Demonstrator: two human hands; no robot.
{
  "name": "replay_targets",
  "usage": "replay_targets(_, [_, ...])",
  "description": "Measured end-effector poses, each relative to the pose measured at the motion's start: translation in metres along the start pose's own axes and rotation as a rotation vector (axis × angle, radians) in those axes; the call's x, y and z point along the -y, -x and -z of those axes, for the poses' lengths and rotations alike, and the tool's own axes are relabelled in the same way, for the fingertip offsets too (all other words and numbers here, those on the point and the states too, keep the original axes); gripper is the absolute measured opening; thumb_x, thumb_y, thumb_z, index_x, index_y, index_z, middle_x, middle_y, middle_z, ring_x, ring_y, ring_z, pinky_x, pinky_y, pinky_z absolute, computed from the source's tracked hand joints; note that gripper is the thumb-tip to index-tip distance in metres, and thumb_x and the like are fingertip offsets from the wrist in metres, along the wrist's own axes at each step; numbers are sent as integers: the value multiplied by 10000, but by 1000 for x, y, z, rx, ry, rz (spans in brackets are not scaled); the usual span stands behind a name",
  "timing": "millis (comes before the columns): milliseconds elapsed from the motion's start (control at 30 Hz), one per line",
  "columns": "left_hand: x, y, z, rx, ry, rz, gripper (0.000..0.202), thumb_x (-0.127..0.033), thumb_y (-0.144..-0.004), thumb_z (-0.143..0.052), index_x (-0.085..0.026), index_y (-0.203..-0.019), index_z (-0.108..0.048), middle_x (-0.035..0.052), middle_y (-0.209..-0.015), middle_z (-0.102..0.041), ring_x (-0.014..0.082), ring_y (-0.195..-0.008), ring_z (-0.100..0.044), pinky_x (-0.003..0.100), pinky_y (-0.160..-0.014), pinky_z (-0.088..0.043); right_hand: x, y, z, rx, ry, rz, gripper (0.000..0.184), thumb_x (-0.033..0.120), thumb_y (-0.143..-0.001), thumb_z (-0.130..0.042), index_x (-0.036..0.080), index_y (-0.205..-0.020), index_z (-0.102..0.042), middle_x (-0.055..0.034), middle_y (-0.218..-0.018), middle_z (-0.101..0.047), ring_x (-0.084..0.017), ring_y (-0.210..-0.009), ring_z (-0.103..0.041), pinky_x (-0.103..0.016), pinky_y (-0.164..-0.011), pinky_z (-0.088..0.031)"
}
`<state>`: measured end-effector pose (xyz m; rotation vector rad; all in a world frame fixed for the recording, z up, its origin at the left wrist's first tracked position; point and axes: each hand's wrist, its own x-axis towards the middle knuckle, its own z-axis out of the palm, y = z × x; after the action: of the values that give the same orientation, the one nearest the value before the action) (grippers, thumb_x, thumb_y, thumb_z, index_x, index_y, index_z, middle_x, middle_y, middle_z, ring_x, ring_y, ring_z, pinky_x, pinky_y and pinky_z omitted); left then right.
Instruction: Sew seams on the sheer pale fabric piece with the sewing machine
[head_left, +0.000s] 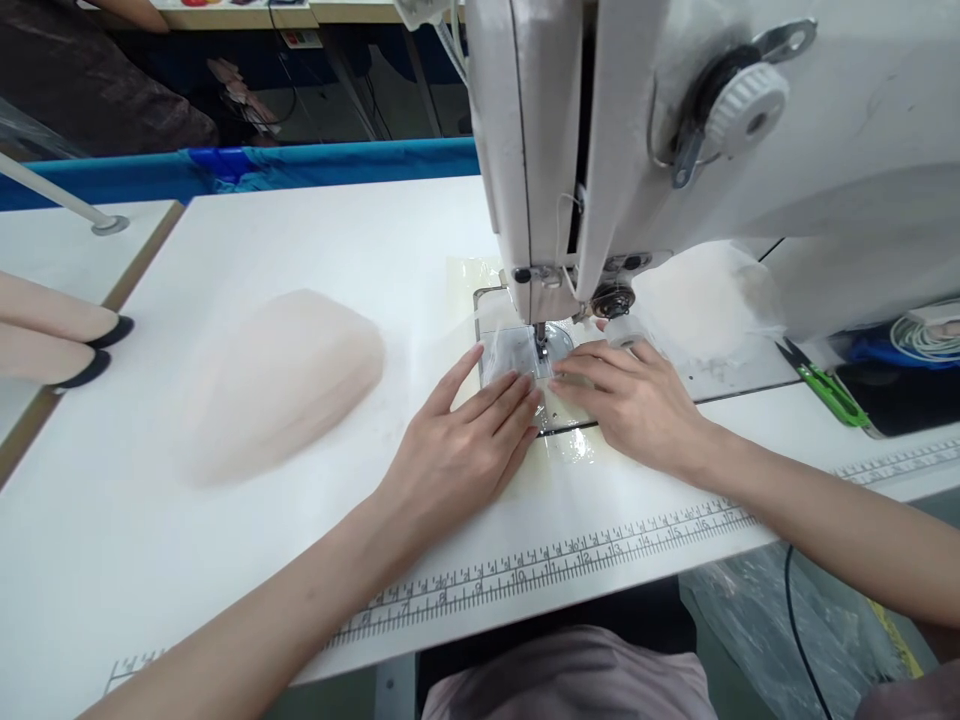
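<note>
A sewing machine [536,130] stands over the table, its presser foot [541,340] down at the metal needle plate [555,410]. Sheer pale fabric [300,370] spreads over the tabletop on the left and runs thinly to the foot. More of this see-through cloth [697,300] lies bunched right of the needle. My left hand [469,430] rests flat on the cloth just left of the foot, fingers stretched out. Close to the foot on the right, my right hand [637,400] lies with extended fingers pressing the cloth. Its thumb is hard to make out.
Green-handled snips [829,385] lie at the right by a dark tray [900,395]. A printed ruler [555,570] runs along the front edge. Two skin-coloured straps with black ends [60,330] lie at left. Another person's arm [135,12] shows beyond the blue cloth trough [337,160].
</note>
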<state>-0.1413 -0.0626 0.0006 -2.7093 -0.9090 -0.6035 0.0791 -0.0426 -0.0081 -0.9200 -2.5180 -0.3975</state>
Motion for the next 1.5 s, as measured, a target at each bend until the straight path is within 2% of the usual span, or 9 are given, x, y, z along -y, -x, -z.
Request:
replay_targets(433, [8, -2, -8, 6, 4, 55, 303, -223, -959, -483, -166, -1219, -627, 99, -1195, -677, 263, -1107, -654, 599, -1124, -366, -4, -4, -2, 27, 74, 1, 362, -14, -873, -442, 168, -1072, -684, -51, -1155, -705, -205, -1037, -615, -455, -1010, -415])
replay_targets(633, [15, -7, -14, 24, -23, 80, 306, -252, -978, -457, -159, -1217, -624, 103, -1212, -670, 253, -1132, -641, 586, -1143, -331, -7, -6, -4, 0, 150, -17, 332, 71, -932, -414, 181, -1077, -692, -26, -1142, -711, -204, -993, -608, -424, -1077, -351])
replay_targets(800, [22, -10, -17, 49, 23, 136, 342, -278, -995, -422, -153, -1259, -600, 107, -1261, -640, 252, -1198, -597, 568, -1168, -280, -9, -4, -4, -1, 130, -12, 335, 44, -882, -476, 200, -1099, -678, -9, -1167, -699, -203, -1016, -592, -457, -1080, -345])
replay_targets(1000, [22, -9, -21, 107, 70, 260, 409, -313, -1010, -363, -101, -1292, -570, 104, -1336, -595, 245, -1263, -540, 430, -1057, -466, -8, -5, 2, -5, 126, -21, 341, 41, -897, -449, 214, -1087, -674, 8, -1153, -706, -194, -1004, -604, -461, -1088, -335])
replay_targets(1100, [22, -10, -21, 100, 52, 368, 389, -274, -1009, -342, -104, -1247, -598, 96, -1317, -613, 252, -1242, -550, 397, -951, -534, -7, -6, 4, -16, 86, -28, 332, 48, -915, -423, 188, -1086, -671, -9, -1134, -715, -188, -969, -631, -426, -1042, -396])
replay_targets(1233, [29, -14, 3, 176, 69, 467, 328, -230, -985, -350, -149, -1060, -659, 88, -1153, -692, 269, -1085, -623, 390, -820, -539, -5, -4, 6, 5, -171, -117, 325, 79, -918, -428, 159, -1176, -609, -54, -1154, -704, -206, -1014, -648, -376, -869, -515])
replay_targets(1333, [38, -13, 42, 320, 314, 570, 315, -363, -982, -374, -209, -934, -645, 24, -877, -717, 200, -767, -655, 302, -651, -497, 1, -8, 14, 29, -545, -163, 422, 146, -895, -524, 186, -1314, -493, -81, -1299, -618, -216, -1188, -574, -409, -971, -493])
replay_targets(1433, [45, -8, 78, 414, 599, 576, 328, -426, -973, -371, -239, -868, -619, -27, -787, -687, 138, -662, -613, 230, -570, -435, 12, -23, 30, 206, -920, -268, 740, 276, -807, -705, 252, -1447, -334, -85, -1487, -429, -235, -1348, -428, -452, -1101, -390])
replay_targets(1500, [47, -3, 93, 425, 657, 558, 309, -403, -967, -378, -239, -844, -608, -37, -759, -671, 124, -657, -596, 220, -582, -424, 21, -40, 40, 376, -1182, -330, 726, 360, -771, -751, 270, -1405, -409, -77, -1429, -496, -239, -1313, -465, -440, -1076, -409])
